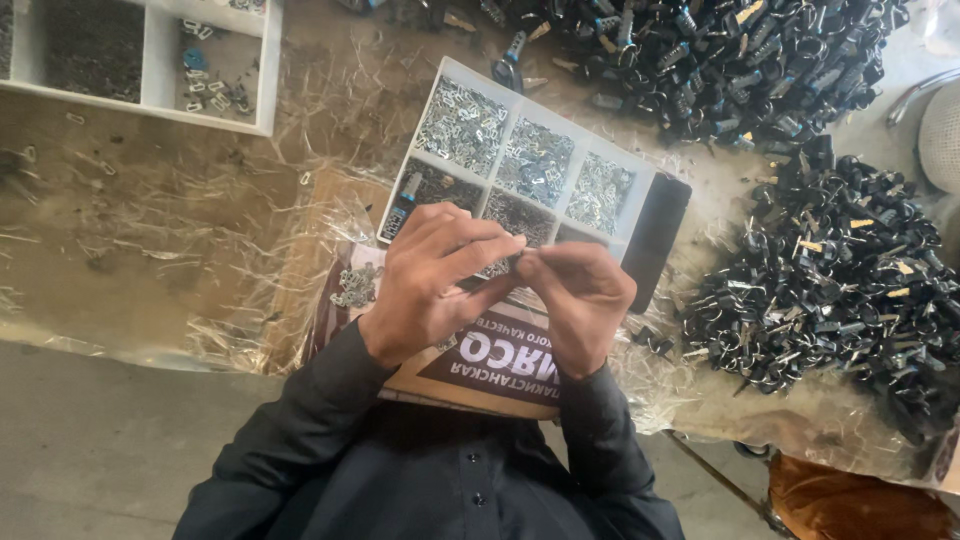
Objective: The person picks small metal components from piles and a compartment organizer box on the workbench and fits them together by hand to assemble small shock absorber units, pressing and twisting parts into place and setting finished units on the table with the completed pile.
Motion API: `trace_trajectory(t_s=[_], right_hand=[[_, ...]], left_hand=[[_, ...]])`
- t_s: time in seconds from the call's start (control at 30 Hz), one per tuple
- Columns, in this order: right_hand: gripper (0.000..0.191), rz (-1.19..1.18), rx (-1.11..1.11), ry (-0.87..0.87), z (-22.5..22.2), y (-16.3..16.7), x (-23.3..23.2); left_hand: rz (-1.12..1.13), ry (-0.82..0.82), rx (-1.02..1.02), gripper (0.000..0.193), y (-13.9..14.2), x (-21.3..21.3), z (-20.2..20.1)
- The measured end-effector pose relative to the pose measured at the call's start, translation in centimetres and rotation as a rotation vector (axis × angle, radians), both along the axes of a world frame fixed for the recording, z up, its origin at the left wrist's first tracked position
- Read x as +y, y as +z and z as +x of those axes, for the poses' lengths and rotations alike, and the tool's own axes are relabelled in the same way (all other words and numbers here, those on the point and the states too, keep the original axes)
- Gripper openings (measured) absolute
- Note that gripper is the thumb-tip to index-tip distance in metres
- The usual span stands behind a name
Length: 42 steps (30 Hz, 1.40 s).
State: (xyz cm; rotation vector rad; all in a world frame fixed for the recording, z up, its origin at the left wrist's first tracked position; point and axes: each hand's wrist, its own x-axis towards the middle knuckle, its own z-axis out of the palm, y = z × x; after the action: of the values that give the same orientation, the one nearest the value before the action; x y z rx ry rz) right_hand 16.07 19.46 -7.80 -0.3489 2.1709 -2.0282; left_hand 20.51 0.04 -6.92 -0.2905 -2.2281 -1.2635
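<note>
Cluttered workbench [150, 230] | small dark part [497, 283] pinched between both hands' fingertips

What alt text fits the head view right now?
Both hands, left hand and right hand, pinch a small part together above a white compartment tray of small metal pieces. Heaps of black keys lie at the right.

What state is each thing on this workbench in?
Left hand: fingers curled, pinching a small part.
Right hand: pinching the same part.
White divided tray: open, compartments full of small metal pieces.
Black parts: heaped loosely.
Second tray: open, partly filled.
</note>
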Motion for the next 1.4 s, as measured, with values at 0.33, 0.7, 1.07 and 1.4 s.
trace_trajectory(t_s=[0.33,0.7,1.07,1.4], right_hand=[[0.025,0.766,0.626,0.094,-2.3,2.1,-1.9],[0.005,0.386,0.245,0.100,-1.3,3.5,-0.7],[0.005,0.266,0.070,0.186,-1.5,2.8,0.0],[0.008,0.314,0.092,0.188,-1.9,1.9,0.7]], left_hand=[[-0.019,0.022,-0.099,0.042,0.4,-0.1,-0.1],[-0.005,0.034,-0.091,0.042,0.3,0.2,-0.3],[0.016,-0.021,-0.103,0.043,0.4,-0.3,-0.1],[-0.055,-0.014,-0.056,0.041,0.1,0.0,-0.1]])
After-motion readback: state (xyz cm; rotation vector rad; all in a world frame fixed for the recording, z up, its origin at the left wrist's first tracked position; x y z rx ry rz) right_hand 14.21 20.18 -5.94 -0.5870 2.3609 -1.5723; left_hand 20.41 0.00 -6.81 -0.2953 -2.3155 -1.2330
